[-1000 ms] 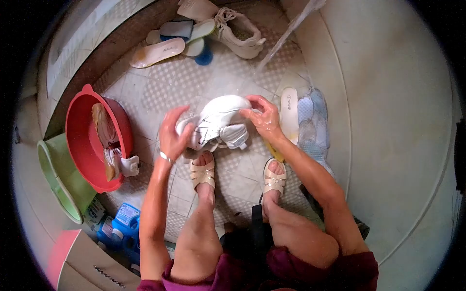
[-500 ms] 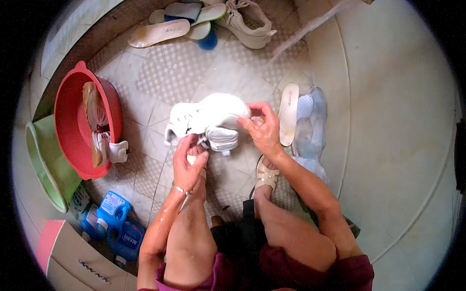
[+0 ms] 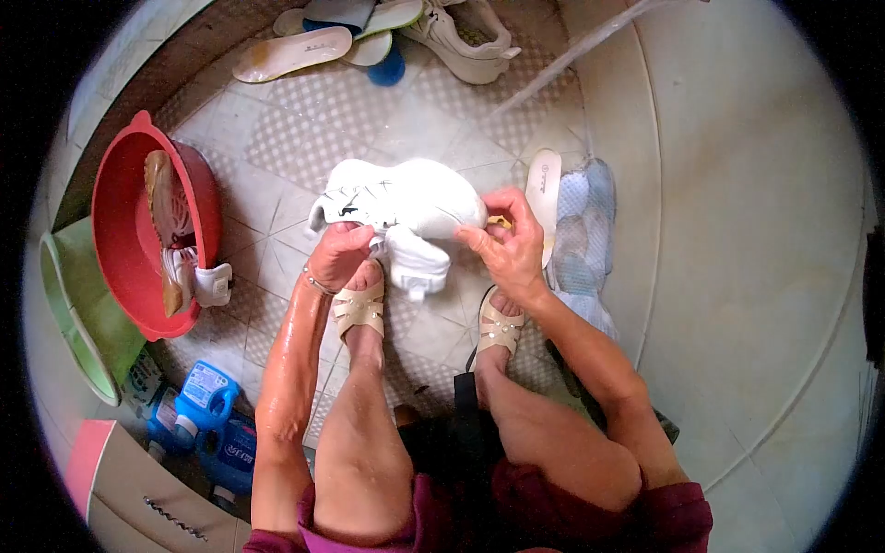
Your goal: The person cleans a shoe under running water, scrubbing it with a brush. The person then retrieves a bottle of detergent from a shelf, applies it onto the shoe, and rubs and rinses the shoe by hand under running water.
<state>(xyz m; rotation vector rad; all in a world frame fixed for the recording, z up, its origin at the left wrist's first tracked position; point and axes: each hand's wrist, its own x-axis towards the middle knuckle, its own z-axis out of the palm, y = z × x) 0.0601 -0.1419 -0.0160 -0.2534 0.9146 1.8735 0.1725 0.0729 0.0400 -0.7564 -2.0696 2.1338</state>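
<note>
A white lace-up shoe [image 3: 419, 195] lies on its side between my hands, above the tiled floor, its toe to the right. My left hand [image 3: 341, 255] grips it by the opening, fingers partly hidden behind the upper. A white padded flap [image 3: 417, 263] of the shoe hangs down beside that hand. At the toe, my right hand [image 3: 512, 244] pinches the shoe between thumb and fingers. Something small and yellow [image 3: 499, 221] shows by the right fingers; its kind is unclear.
A red basin [image 3: 115, 249] with shoes in it stands left, beside a green basin [image 3: 64, 313] and blue detergent bottles [image 3: 205, 396]. Insoles [image 3: 293, 53] and another shoe [image 3: 456, 41] lie at the back. Water [image 3: 572, 57] streams in. An insole [image 3: 542, 198] and mesh bag [image 3: 585, 230] lie right.
The shoe has turned slightly, its toe dipping to the right, and its flap hangs more freely. My left hand has moved up and left onto the shoe's opening. My right hand stays at the toe.
</note>
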